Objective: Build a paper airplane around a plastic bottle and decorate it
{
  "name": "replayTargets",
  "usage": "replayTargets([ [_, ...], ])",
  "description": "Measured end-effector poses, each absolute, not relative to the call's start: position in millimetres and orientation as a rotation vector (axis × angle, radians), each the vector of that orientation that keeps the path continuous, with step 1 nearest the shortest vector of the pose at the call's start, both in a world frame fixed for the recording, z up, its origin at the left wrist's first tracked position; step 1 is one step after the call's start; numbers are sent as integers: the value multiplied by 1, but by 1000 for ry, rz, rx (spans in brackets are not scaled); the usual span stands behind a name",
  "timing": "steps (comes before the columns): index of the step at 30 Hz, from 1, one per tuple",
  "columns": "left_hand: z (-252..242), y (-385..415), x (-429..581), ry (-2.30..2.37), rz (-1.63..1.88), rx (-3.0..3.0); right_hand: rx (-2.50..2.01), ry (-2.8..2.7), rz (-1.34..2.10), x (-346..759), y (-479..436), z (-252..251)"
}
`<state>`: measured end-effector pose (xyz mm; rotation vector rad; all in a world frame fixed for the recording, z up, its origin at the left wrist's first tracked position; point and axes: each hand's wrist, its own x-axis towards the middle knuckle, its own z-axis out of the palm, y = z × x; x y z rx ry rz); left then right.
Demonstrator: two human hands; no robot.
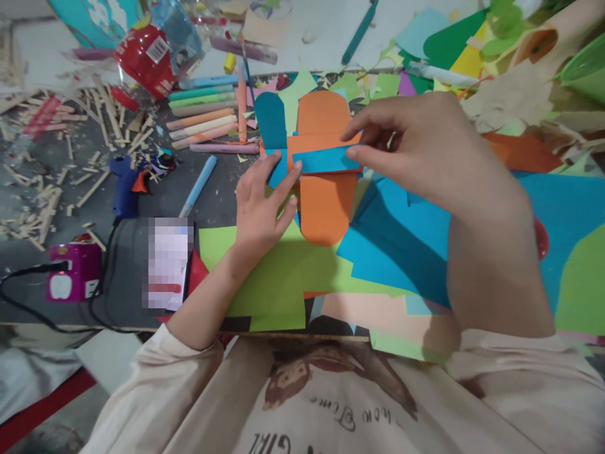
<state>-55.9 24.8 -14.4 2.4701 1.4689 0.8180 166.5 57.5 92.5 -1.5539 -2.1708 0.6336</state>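
Note:
A blue paper strip (326, 160) lies slantwise across the middle of an orange paper cutout (326, 211), whose rounded flaps reach up and down. My right hand (406, 135) pinches the strip's right end between thumb and fingers. Spread fingers of my left hand (262, 205) rest at the strip's left end and on a blue paper piece (280, 162) beside the orange cutout. Above that hand, a darker blue rounded tab (271, 120) sticks up. Light green paper sheets (274, 287) lie underneath, and larger blue sheets (397, 246) spread below my right hand.
A blue glue gun (125, 186), a phone (167, 265) and a purple power adapter (73, 271) with cables lie at left, near scattered wooden sticks (50, 214). Several markers (203, 107) sit at the back beside a red plastic package (146, 60). Paper scraps (505, 101) crowd the back right.

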Motion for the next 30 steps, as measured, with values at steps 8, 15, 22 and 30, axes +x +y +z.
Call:
replayTargets([
  [8, -20, 26, -58, 1454, 845, 2482, -1484, -2206, 585, 174, 60, 85],
  [15, -16, 24, -57, 1474, 790, 2485, -1528, -2231, 571, 174, 60, 83],
  [22, -12, 23, -55, 1497, 744, 2484, -1621, -2256, 611, 171, 59, 89],
  [30, -9, 21, -50, 1568, 746, 2556, -1709, -2287, 562, 169, 58, 90],
])
